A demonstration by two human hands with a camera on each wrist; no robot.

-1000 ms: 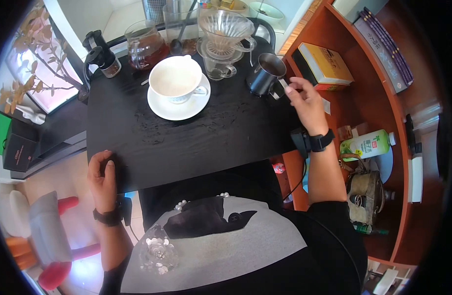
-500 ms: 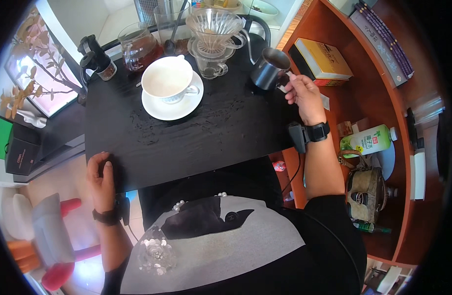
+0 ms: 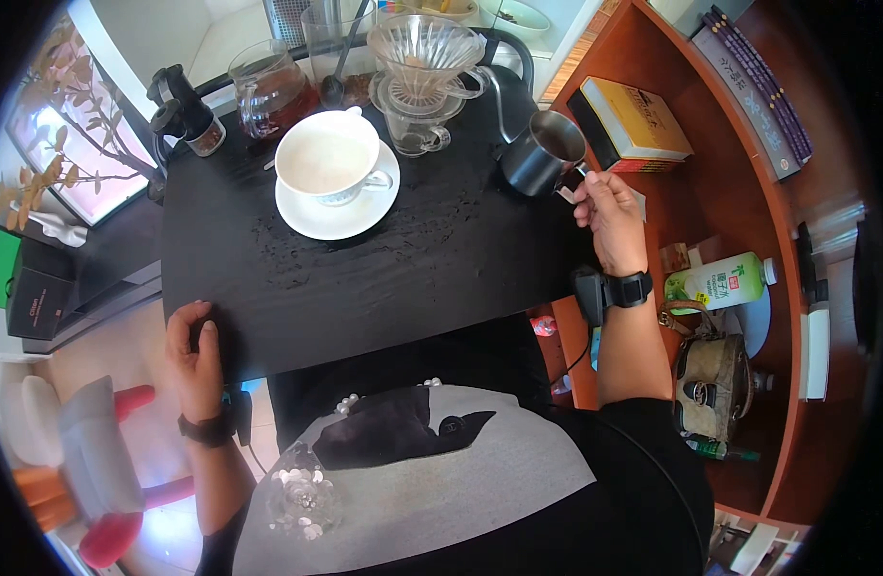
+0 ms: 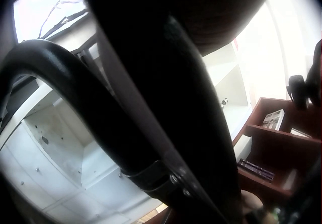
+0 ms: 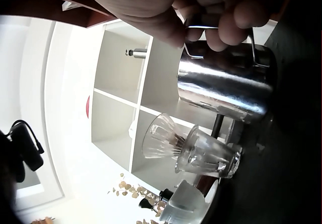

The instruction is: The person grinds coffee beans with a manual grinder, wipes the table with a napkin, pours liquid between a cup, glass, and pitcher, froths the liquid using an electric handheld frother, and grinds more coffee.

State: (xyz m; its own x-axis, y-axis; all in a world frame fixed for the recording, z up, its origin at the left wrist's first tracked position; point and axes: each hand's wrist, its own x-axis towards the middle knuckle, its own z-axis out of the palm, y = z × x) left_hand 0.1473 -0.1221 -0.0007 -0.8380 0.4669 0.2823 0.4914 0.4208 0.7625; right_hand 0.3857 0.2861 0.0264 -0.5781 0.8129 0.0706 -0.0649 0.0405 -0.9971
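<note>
At the right of the black table, the right hand (image 3: 614,223) grips the handle of a steel gooseneck kettle (image 3: 535,161) between thumb and curled fingers. In the right wrist view the fingers wrap the handle of the kettle (image 5: 226,83), which is close to the tabletop. The left hand (image 3: 196,363) rests at the table's left front edge, holding nothing. A white cup (image 3: 317,168) sits on a white saucer (image 3: 350,223). Behind it stands a glass dripper (image 3: 422,67) on a small glass cup (image 3: 410,137). The left wrist view shows no fingers clearly.
Behind the cup stand a glass pot (image 3: 272,101) of brown liquid and a tall glass with a dark spoon. A grinder (image 3: 187,120) stands at the back left. A red-brown shelf (image 3: 749,331) with books (image 3: 636,120) borders the table's right side.
The right hand, near the handle a second ago, took hold of it. Since half a second ago, the kettle and hand have shifted slightly right and toward the body. The left hand has hardly moved.
</note>
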